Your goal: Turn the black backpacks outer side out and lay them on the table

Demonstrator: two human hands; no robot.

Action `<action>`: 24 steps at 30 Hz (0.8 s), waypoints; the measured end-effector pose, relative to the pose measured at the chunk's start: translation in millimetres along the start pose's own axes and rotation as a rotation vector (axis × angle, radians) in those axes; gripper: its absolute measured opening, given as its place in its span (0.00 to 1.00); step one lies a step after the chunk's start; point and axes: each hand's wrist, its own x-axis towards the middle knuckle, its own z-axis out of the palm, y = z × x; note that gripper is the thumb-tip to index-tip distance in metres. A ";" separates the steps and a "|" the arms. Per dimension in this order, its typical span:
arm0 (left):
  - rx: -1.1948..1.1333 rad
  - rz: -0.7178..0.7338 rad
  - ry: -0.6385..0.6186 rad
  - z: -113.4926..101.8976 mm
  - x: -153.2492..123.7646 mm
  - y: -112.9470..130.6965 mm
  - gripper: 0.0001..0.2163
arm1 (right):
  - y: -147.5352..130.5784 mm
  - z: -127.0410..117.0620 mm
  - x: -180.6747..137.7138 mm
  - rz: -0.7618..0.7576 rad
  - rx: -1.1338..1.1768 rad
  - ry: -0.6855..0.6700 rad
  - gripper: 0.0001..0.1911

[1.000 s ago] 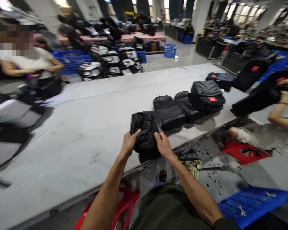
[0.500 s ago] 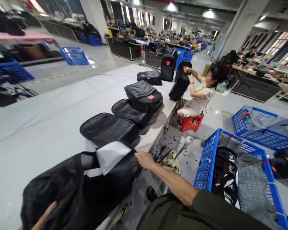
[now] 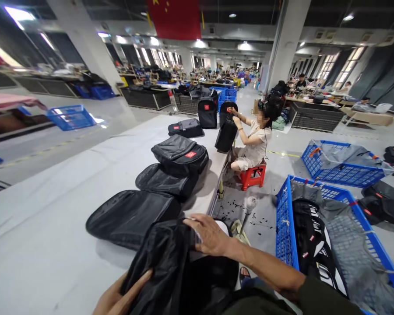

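Observation:
A black backpack (image 3: pixel 164 249) lies opened at the near edge of the white table (image 3: pixel 52 227), its dark inside turned toward me. My left hand (image 3: pixel 124 291) is closed on its lower left side, thumb over the fabric. At the upper rim, my right hand (image 3: pixel 210 236) grips the edge of the opening, with its fingertips partly hidden in the cloth. A bit of white lining shows beside the right wrist. Just beyond lies another black backpack (image 3: pixel 134 216) with its flap spread, and behind it more black backpacks, one with a red label (image 3: pixel 190 154).
A co-worker (image 3: pixel 254 135) on a red stool (image 3: pixel 253 175) handles a black backpack (image 3: pixel 226 133) at the table's far right. On the floor to my right, a blue crate (image 3: pixel 284 227) holds black-and-white bags. A second blue crate (image 3: pixel 344 168) stands behind it.
The near backpack has moved right and been turned more upright. My left hand has come right with it, and my right hand has shifted from its far corner to its upper rim. The view has tilted up.

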 end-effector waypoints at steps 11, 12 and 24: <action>0.062 0.334 -0.840 119.3 79.9 86.2 0.37 | -3.1 -99.7 -61.0 -0.234 -0.342 0.215 0.18; 0.020 0.370 -0.836 139.2 81.4 80.1 0.40 | -1.6 -104.4 -80.8 -0.129 -0.369 0.239 0.18; 0.345 1.072 -0.503 349.7 106.9 19.3 0.38 | 97.6 -154.1 -182.8 0.604 -0.643 0.493 0.15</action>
